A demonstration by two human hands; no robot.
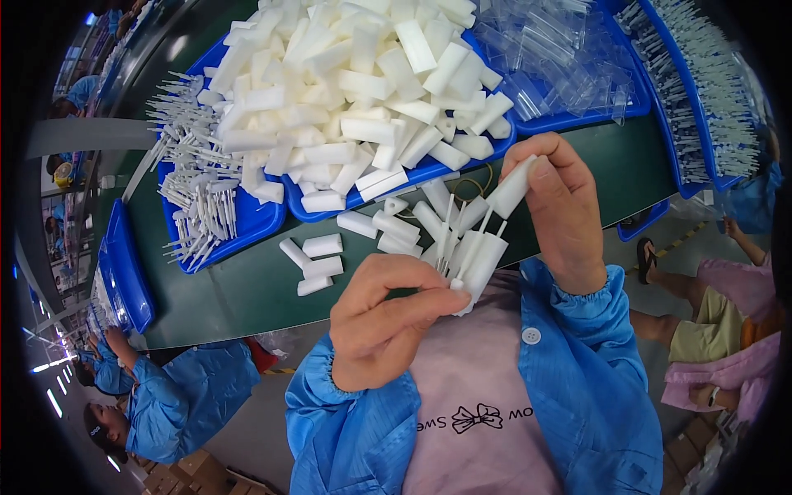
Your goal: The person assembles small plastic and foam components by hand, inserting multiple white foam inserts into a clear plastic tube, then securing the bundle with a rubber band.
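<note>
Presently, green worktop (206,304): dark, spread beneath blue trays.
Main tray (295,203): blue, heaped well past the rim with white foam blocks (355,91).
Left tray (264,221): blue, filled with thin white sticks (198,181), several jutting over the edge.
Upper-right tray (577,122): blue, holding clear plastic pieces (553,41).
Far-right trays (700,115): blue, side by side, packed with similar sticks.
Loose blocks (326,266): lying on the worktop, near side of the main tray.
Left hand (392,318): thumb and forefinger pinching a foam-and-stick bundle (485,260), tilted, near the chest.
Right hand (565,202): thumb and fingers pinching one foam block (511,188) — at a thin rod's tip, above the bundle; pierced or merely touching, cannot tell.
Room: grey floor, striped tape (681,245), cardboard boxes (202,472) at lower left.
Other people: blue jacket (190,396) at lower left — pink clothing (726,367) at right.
</note>
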